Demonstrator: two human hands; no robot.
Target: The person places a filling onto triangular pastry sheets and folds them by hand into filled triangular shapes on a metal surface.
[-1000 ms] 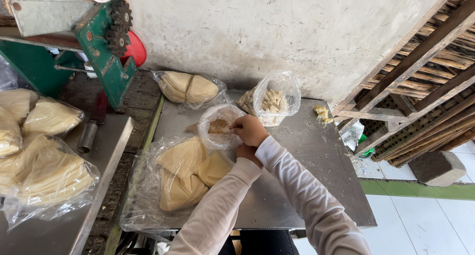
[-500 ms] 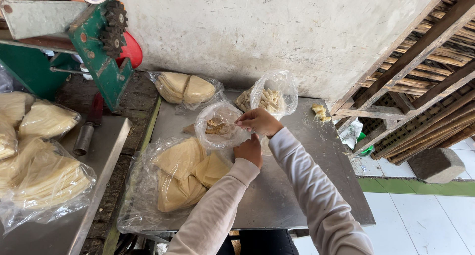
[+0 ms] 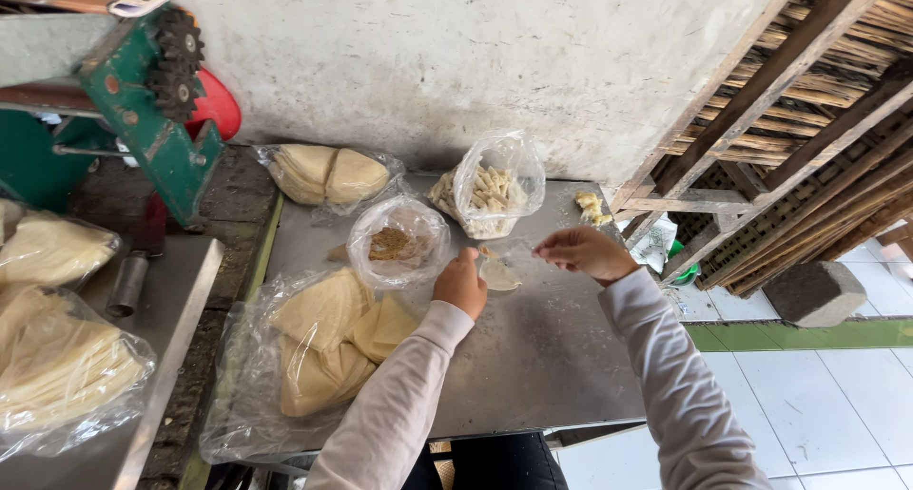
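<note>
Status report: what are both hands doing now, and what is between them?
Left hand pinching edge of pale dough wrapper on metal table. Right hand raised, apart. Filling bag beside left hand.

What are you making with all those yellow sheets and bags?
A person in pale long sleeves works at a metal table. The left hand rests by a small pale dough piece lying on the table, and the right hand hovers just beside it. Close by sit an open bag of brown filling, a bag of rolled pieces, and a bag of yellow dough sheets.
</note>
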